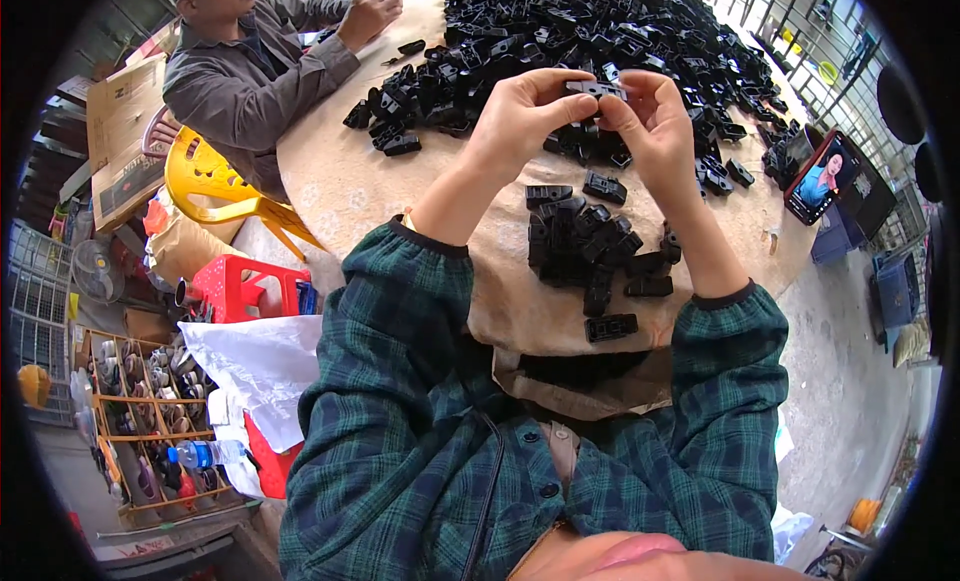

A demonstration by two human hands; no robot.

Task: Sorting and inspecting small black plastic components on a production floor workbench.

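Both of my hands are raised over a round beige-covered table (340,181). My left hand (525,116) and my right hand (655,126) pinch the two ends of one small black plastic part (596,88) between thumbs and fingertips. Below my hands lies a small heap of the same black parts (590,251) near the table's front edge. A far larger pile of black parts (600,31) covers the far half of the table.
Another person in a grey jacket (250,76) sits at the table's far left on a yellow plastic chair (215,181), hands on the table. A phone (822,178) with a lit screen stands at the right edge. A red stool (240,286), white bag (265,366) and shoe rack (140,421) stand at left.
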